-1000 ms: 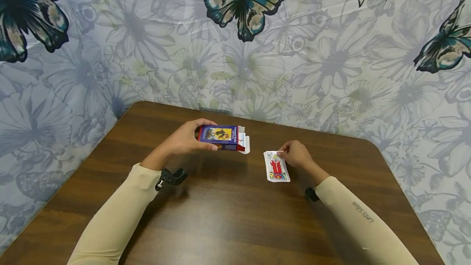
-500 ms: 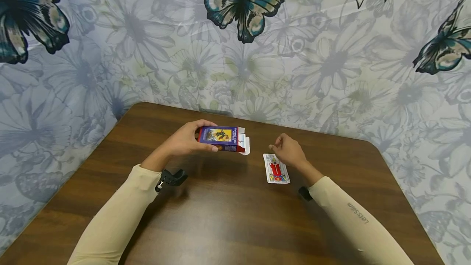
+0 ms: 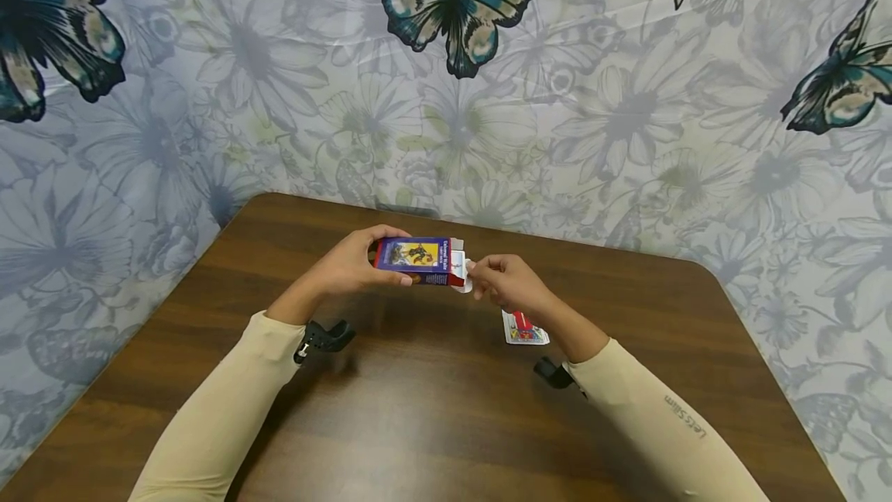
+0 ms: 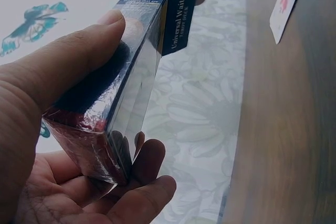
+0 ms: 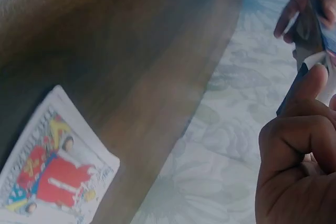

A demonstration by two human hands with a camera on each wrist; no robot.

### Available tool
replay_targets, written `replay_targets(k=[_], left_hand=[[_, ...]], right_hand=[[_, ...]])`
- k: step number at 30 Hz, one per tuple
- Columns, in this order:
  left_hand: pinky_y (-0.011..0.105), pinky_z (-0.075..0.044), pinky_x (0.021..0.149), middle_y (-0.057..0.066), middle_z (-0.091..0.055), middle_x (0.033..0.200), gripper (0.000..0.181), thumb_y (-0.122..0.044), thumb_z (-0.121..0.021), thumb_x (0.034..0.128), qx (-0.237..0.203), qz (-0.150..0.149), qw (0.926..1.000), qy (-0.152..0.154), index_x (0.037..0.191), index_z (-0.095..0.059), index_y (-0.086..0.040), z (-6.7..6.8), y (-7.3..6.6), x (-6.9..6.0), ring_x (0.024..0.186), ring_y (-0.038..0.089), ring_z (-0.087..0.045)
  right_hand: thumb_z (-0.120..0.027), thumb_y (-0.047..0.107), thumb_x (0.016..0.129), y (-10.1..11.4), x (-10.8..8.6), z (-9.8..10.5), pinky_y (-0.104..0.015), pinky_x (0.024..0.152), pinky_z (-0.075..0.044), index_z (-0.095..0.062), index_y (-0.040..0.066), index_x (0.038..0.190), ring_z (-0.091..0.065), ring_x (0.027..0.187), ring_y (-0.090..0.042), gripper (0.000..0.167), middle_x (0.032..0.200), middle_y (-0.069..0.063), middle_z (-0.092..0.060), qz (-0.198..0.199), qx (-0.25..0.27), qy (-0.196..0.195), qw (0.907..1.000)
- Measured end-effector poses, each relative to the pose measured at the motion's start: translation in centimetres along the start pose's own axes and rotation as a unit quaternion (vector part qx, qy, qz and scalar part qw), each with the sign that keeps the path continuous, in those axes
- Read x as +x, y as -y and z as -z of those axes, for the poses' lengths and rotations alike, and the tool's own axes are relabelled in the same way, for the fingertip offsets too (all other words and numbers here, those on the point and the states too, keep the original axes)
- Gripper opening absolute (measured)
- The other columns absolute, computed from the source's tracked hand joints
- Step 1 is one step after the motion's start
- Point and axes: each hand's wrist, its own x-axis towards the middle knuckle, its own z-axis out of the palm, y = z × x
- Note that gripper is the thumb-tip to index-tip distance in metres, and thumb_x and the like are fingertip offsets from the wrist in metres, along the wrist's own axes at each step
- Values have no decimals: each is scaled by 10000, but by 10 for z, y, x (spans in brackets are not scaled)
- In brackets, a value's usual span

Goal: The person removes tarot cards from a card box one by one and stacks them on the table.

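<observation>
In the head view my left hand grips a blue tarot card box with red edges, thumb on the near side. In the left wrist view the label "Universal Waite" reads on its raised end flap. My right hand has its curled fingertips at the box's right-hand mouth, by a white edge. Whether they pinch a card or only touch there is hidden. Below the right hand lies a pile of tarot cards, top card face up with a red-robed figure, partly covered by that hand.
Both hands are over a brown wooden table with rounded far corners. Just beyond its far edge hangs a floral cloth with large butterflies. A black wrist strap shows at the left wrist, another black device at the right.
My right hand has let go of a card on the pile, lifted off and moved left to the box's mouth. The left hand and the box have stayed almost still.
</observation>
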Motion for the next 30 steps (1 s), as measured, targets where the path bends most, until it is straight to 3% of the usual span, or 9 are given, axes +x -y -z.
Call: replay_targets(k=[5, 12, 19, 25, 30], left_hand=[[378, -541, 882, 92, -590, 1235, 710, -333, -884, 722, -75, -16, 10000, 9, 1330, -549, -188, 0, 2, 0, 1074, 263, -598], [367, -539, 873, 89, -597, 1228, 713, -337, -884, 722, -16, -73, 10000, -24, 1332, -548, -183, 1, 2, 0, 1064, 254, -605], [377, -538, 882, 86, -592, 1233, 715, -345, -883, 722, 10, -30, 10000, -68, 1333, -544, -190, 2, 0, 0, 1071, 258, -598], [375, -528, 888, 88, -592, 1235, 721, -350, -883, 721, 8, 3, 10000, -27, 1337, -544, -188, 1, 0, -1, 1072, 257, -596], [383, -526, 893, 88, -590, 1243, 734, -366, -882, 718, 55, -12, 10000, -31, 1343, -539, -190, 0, 1, -1, 1076, 258, -596]], right_hand=[[-580, 396, 979, -1, 3, -12, -244, 426, -209, -612, -42, 989, -258, 437, -75, 439, 612, 0, -602, -142, 121, 96, 9998], [-538, 199, 967, 0, 5, -16, -238, 441, -269, -625, -34, 880, -332, 459, -78, 264, 597, 4, -605, 45, -179, -91, 9998], [-611, 297, 974, -1, 0, -4, -228, 426, -242, -610, 37, 816, -283, 459, -77, 304, 621, 6, -573, -176, 62, -367, 9992], [-599, 307, 982, -5, -5, 2, -226, 423, -239, -591, 21, 824, -275, 464, -71, 327, 627, 22, -563, -134, -14, -304, 9994], [-614, 315, 972, -10, -9, 10, -223, 425, -247, -611, 24, 838, -272, 459, -68, 320, 651, 28, -573, -201, -44, -476, 9987]])
